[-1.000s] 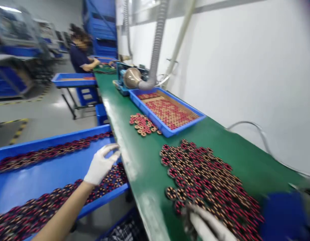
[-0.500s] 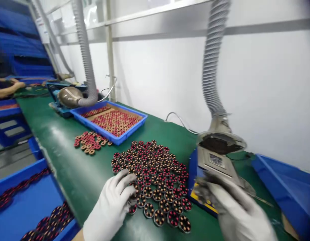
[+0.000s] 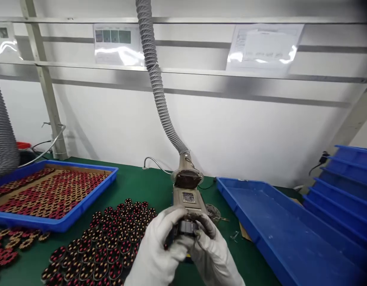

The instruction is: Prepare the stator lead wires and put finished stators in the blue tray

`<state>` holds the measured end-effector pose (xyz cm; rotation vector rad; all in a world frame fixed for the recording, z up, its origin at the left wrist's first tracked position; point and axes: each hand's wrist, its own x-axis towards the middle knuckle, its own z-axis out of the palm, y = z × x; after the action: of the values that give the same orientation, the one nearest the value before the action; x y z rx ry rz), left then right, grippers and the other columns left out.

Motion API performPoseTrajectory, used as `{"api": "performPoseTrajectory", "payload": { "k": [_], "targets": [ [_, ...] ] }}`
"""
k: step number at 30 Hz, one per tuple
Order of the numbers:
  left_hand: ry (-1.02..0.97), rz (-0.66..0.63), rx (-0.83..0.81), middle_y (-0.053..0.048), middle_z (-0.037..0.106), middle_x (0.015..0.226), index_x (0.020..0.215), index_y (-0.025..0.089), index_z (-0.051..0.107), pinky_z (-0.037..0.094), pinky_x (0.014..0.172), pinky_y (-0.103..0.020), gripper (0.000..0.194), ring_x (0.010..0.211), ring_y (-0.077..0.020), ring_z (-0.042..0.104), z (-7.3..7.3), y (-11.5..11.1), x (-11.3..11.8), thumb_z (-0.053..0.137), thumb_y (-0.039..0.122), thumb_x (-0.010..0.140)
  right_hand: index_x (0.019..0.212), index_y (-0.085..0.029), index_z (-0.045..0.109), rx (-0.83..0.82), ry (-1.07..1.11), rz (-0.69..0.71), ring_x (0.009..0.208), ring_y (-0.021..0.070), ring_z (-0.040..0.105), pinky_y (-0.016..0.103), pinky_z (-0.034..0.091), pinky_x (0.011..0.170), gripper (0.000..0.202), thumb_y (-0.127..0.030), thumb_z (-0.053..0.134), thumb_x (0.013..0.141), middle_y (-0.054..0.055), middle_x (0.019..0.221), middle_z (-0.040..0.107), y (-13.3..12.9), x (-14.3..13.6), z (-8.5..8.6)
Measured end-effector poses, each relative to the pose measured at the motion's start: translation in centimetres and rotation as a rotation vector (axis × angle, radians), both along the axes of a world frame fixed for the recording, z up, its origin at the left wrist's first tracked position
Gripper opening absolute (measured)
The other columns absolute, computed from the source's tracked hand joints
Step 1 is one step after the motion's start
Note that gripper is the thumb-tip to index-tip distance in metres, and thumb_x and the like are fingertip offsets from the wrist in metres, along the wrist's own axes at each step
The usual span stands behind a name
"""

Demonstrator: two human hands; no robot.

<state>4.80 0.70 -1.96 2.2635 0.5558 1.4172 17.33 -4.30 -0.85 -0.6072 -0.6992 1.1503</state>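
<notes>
My left hand [image 3: 159, 246], in a white glove, is closed around dark round parts in front of me. My right hand [image 3: 211, 246], whose glove is smudged dark at the fingertips, meets it and grips the same metal-rimmed round part [image 3: 187, 227] from the right. The grey curved side of this part faces me; its face is hidden. Another dark piece shows behind the left fingers, too covered to make out. Left of my hands lies a spread of round parts [image 3: 107, 242] with black faces and red or tan segments. Just beyond the hands stands a metal-topped device [image 3: 189, 197] with a printed code.
A blue tray [image 3: 67, 224] of red and tan rings stands at the left, with loose rings [image 3: 6, 254] before it. To the right lies a blue tray [image 3: 278, 222], beside stacked blue trays [image 3: 341, 198]. A grey hose [image 3: 158, 83] comes down to a hood [image 3: 187, 178] above the device.
My view has swung right. My left hand has left the spread of parts with round parts in it, and my right hand has come together with it in front of the device.
</notes>
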Motion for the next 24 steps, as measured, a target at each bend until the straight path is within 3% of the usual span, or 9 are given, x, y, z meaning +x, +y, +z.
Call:
{"api": "performPoseTrajectory", "payload": {
  "k": [1, 3, 8, 11, 16, 21, 24],
  "targets": [
    [-0.055, -0.084, -0.049, -0.003, 0.054, 0.115, 0.115, 0.028, 0.046, 0.046, 0.089, -0.035, 0.044, 0.104, -0.0209, 0.052, -0.3, 0.3, 0.0, 0.05, 0.013, 0.074, 0.086, -0.026, 0.069, 0.015, -0.039, -0.019, 0.086, 0.0198, 0.063, 0.033, 0.048, 0.082, 0.029, -0.028, 0.077, 0.059, 0.003, 0.091, 0.07, -0.1, 0.1, 0.1],
    [-0.107, -0.124, -0.078, -0.002, 0.055, 0.114, 0.112, 0.028, 0.049, 0.045, 0.09, -0.032, 0.043, 0.103, -0.0191, 0.053, -0.8, 0.7, -0.2, 0.051, 0.012, 0.072, 0.085, -0.026, 0.069, 0.044, -0.184, -0.04, 0.084, 0.0193, 0.063, 0.031, 0.049, 0.079, 0.029, -0.027, 0.078, 0.057, 0.003, 0.089, 0.07, -0.2, 0.2, 0.3],
    [0.039, 0.009, 0.172, -0.005, 0.053, 0.114, 0.113, 0.022, 0.046, 0.041, 0.09, -0.032, 0.03, 0.105, -0.0189, 0.048, -0.5, 0.5, -1.3, 0.05, 0.022, 0.083, 0.078, -0.024, 0.07, 0.11, -0.513, -0.078, 0.082, 0.0187, 0.062, 0.028, 0.049, 0.074, 0.02, -0.023, 0.076, 0.06, 0.003, 0.084, 0.069, -0.2, 0.4, 0.5],
    [0.124, 0.099, 0.338, -0.009, 0.053, 0.113, 0.111, 0.016, 0.048, 0.036, 0.093, -0.038, 0.026, 0.107, -0.0215, 0.044, 0.2, 0.0, -1.5, 0.047, 0.018, 0.085, 0.069, -0.022, 0.069, 0.125, -0.452, -0.181, 0.074, 0.0145, 0.06, 0.024, 0.048, 0.07, 0.004, -0.023, 0.071, 0.066, 0.001, 0.076, 0.067, 0.3, 0.0, 0.1],
    [0.125, 0.137, 0.355, -0.009, 0.054, 0.11, 0.104, 0.013, 0.05, 0.036, 0.091, -0.038, 0.023, 0.106, -0.0212, 0.044, 0.6, -0.4, -1.6, 0.046, 0.01, 0.082, 0.08, -0.025, 0.067, 0.034, -0.041, -0.108, 0.079, 0.0124, 0.06, 0.025, 0.047, 0.077, 0.011, -0.033, 0.064, 0.074, -0.001, 0.082, 0.067, 0.2, 0.2, 0.1],
    [0.102, 0.146, 0.357, -0.009, 0.053, 0.11, 0.105, 0.013, 0.05, 0.039, 0.089, -0.037, 0.025, 0.105, -0.0208, 0.045, 0.5, -0.3, -1.9, 0.044, 0.009, 0.081, 0.076, -0.022, 0.069, -0.011, -0.413, -0.092, 0.069, 0.0136, 0.06, 0.023, 0.048, 0.065, 0.022, -0.023, 0.079, 0.056, 0.0, 0.073, 0.067, 0.0, 0.8, 0.3],
    [0.13, 0.183, 0.413, -0.01, 0.054, 0.109, 0.104, 0.012, 0.051, 0.037, 0.089, -0.038, 0.024, 0.104, -0.0215, 0.045, 0.7, -0.4, -1.8, 0.044, 0.009, 0.081, 0.063, -0.021, 0.068, 0.044, -0.542, -0.262, 0.065, 0.0141, 0.06, 0.024, 0.048, 0.061, 0.009, -0.02, 0.076, 0.059, -0.001, 0.067, 0.065, 0.3, 0.2, -0.3]
  ]
}}
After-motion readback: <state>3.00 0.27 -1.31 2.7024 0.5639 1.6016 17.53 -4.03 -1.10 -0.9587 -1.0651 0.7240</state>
